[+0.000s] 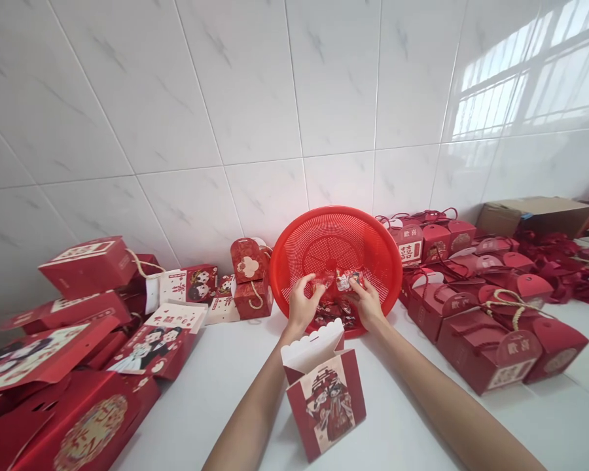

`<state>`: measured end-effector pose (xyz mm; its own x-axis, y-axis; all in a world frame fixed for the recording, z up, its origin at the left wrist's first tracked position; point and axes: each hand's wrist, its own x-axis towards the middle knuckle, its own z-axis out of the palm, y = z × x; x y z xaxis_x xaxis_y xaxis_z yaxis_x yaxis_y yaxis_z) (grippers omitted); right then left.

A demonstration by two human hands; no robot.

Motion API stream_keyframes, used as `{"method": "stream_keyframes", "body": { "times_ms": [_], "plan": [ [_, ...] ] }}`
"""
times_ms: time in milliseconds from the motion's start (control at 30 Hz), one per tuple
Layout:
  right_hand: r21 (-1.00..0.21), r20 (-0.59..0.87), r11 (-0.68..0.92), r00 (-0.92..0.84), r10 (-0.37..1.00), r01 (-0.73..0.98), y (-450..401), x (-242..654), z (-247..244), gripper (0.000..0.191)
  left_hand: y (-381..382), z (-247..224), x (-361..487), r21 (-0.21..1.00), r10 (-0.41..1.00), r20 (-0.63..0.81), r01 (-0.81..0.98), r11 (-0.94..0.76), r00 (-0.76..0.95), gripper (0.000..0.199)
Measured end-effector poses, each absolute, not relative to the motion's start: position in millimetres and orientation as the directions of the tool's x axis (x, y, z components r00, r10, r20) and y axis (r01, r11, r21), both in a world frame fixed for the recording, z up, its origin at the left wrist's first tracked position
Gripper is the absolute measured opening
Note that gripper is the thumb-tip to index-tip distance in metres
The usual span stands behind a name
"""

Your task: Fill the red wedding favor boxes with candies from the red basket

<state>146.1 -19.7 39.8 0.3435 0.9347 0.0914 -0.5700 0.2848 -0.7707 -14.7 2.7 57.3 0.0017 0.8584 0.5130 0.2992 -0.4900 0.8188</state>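
Note:
Both of my hands reach into a red plastic basket [294, 242] tilted toward me against the wall. My left hand [303, 302] pinches a red wrapped candy [324, 281]. Between the fingers of my right hand [367, 302] is a white-and-red candy packet [346, 280]. More small dark red wrapped candies [336, 313] lie in the bottom of the basket. Between my forearms stands a red gift box [331, 402] with a printed couple on its front, its scalloped top flap up and its top open.
Red gift boxes [93, 265] are piled at the left, some with rope handles. Smaller red boxes [250, 278] stand beside the basket. Rows of closed red boxes [491, 340] fill the right, with a brown cardboard box [535, 216] behind. A tiled wall [255, 85] backs the white surface.

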Motion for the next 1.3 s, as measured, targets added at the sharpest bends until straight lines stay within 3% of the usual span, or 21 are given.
{"method": "stream_keyframes", "body": {
  "times_ms": [233,400,600,800,900,1033,1167,1300],
  "plan": [
    [-0.808,0.195,0.250,0.159,0.968,-0.533,-37,133,67,0.043,-6,76,-14,0.854,0.853,0.490,0.097,-0.511,0.180,0.033],
    [-0.844,0.292,0.287,0.061,0.955,-0.452,-44,121,81,0.036,-11,99,-22,0.833,0.819,0.537,0.026,-0.553,0.201,0.031],
    [-0.839,0.391,0.423,0.162,0.906,-0.343,-50,113,97,0.033,-21,114,-23,0.816,0.810,0.577,-0.037,-0.576,0.108,0.032],
    [-0.828,0.357,0.364,0.099,0.929,-0.426,-58,112,107,0.033,-29,118,-13,0.822,0.836,0.546,-0.163,-0.545,-0.043,0.040],
    [-0.835,0.366,0.358,0.065,0.928,-0.418,-60,117,113,0.031,-32,121,-11,0.814,0.827,0.561,-0.160,-0.559,-0.034,0.040],
    [-0.819,0.354,0.396,0.177,0.918,-0.416,-63,120,120,0.031,-34,123,-6,0.807,0.822,0.568,-0.173,-0.564,-0.031,0.037],
    [-0.794,0.300,0.370,0.218,0.929,-0.483,-64,118,123,0.031,-32,120,0,0.830,0.888,0.457,-0.333,-0.447,-0.051,0.036],
    [-0.787,0.286,0.382,0.263,0.922,-0.485,-64,120,124,0.033,-32,119,-4,0.862,0.920,0.385,-0.384,-0.332,0.069,0.038]
  ]
}}
